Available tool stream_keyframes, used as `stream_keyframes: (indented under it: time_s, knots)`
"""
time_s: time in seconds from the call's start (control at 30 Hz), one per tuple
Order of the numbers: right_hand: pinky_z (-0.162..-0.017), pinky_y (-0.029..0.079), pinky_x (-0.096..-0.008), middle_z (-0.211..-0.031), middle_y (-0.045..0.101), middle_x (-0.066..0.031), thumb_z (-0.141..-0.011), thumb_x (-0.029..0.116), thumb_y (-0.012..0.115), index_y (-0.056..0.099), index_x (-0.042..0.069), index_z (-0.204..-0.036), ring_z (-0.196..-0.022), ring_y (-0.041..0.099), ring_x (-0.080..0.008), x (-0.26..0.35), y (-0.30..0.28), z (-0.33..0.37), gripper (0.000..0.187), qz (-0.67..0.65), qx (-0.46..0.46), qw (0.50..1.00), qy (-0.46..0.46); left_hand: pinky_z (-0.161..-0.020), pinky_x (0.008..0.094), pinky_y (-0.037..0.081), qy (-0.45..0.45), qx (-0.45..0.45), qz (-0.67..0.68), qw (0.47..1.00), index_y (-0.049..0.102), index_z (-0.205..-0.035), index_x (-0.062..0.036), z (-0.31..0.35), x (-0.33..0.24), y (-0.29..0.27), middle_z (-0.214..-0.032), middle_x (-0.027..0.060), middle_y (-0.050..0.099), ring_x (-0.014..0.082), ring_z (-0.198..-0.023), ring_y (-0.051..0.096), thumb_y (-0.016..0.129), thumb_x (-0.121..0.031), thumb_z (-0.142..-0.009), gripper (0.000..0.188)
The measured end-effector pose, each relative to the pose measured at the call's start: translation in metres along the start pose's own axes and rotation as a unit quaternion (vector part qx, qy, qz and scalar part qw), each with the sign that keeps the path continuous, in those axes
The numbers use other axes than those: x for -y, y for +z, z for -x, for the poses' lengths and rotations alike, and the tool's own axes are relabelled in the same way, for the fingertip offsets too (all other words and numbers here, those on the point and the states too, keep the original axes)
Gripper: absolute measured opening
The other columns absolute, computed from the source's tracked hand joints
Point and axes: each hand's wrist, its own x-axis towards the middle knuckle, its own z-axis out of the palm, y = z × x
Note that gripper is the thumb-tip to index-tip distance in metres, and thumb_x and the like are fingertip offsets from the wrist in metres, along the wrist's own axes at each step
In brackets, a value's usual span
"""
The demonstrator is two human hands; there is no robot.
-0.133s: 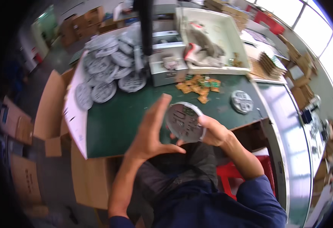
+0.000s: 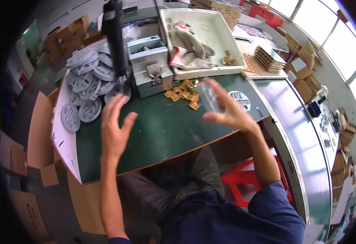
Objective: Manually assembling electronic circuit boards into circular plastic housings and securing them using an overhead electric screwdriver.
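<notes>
My right hand [image 2: 235, 115] holds a round grey plastic housing [image 2: 210, 97] between thumb and fingers, tilted nearly edge-on and blurred by motion. It hovers above the right part of the green table. Another round housing [image 2: 240, 101], pale with dark cut-outs, lies on the table just beyond that hand. My left hand [image 2: 115, 126] is raised over the left part of the table, thumb and fingers apart, with nothing in it. Close to its fingertips is a heap of similar grey round housings [image 2: 90, 110]. Small orange-and-green circuit boards [image 2: 182, 94] lie loose at the table's middle back.
A grey metal box device [image 2: 149, 67] stands at the back beside a black upright post [image 2: 115, 40]. Right of it, a white tray [image 2: 239, 59] holds a grey cloth glove [image 2: 192, 51]. Stacked boards [image 2: 269, 58] sit farther right. A red stool [image 2: 241, 183] is below the table edge.
My hands have moved apart: the left to the left, the right to the right and farther away with the housing. The housing has turned from face-on to nearly edge-on. My view has shifted right.
</notes>
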Motion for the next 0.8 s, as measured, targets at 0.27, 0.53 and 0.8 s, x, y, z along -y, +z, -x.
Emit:
stream_keyframes:
  time_s: [0.27, 0.53, 0.8]
  knots:
    - [-0.117, 0.038, -0.0445, -0.152, 0.040, -0.0233, -0.071, 0.036, 0.091, 0.031, 0.022, -0.161, -0.140, 0.044, -0.0410, -0.066, -0.086, 0.026, 0.109, 0.292, 0.001, 0.946, 0.140, -0.099, 0.0438, 0.049, -0.075, 0.116, -0.171, 0.976, 0.067, -0.112, -0.0036, -0.010, 0.063, 0.014, -0.118, 0.0149, 0.066, 0.0353, -0.113, 0.060, 0.072, -0.009, -0.091, 0.022]
    - [-0.118, 0.036, -0.0465, -0.157, 0.032, -0.0251, -0.072, 0.040, 0.091, 0.028, 0.023, -0.162, -0.144, 0.037, -0.0458, -0.076, -0.079, 0.035, 0.111, 0.291, 0.045, 0.937, 0.187, -0.092, 0.0439, 0.049, 0.042, 0.035, -0.131, 0.990, 0.069, -0.094, -0.0059, 0.010, 0.035, 0.000, -0.100, 0.0079, 0.068, 0.0312, -0.101, 0.063, 0.077, -0.009, -0.084, 0.013]
    - [-0.098, 0.049, -0.0449, -0.130, 0.059, -0.0213, -0.084, 0.034, 0.083, 0.051, 0.015, -0.144, -0.120, 0.059, -0.0369, -0.030, -0.002, -0.005, 0.071, 0.349, -0.069, 0.934, 0.025, -0.089, 0.0411, 0.051, 0.078, 0.077, -0.128, 0.986, 0.071, -0.090, -0.0104, 0.039, -0.017, -0.002, -0.089, 0.0031, 0.067, 0.0278, -0.091, 0.066, 0.081, -0.011, -0.078, 0.016]
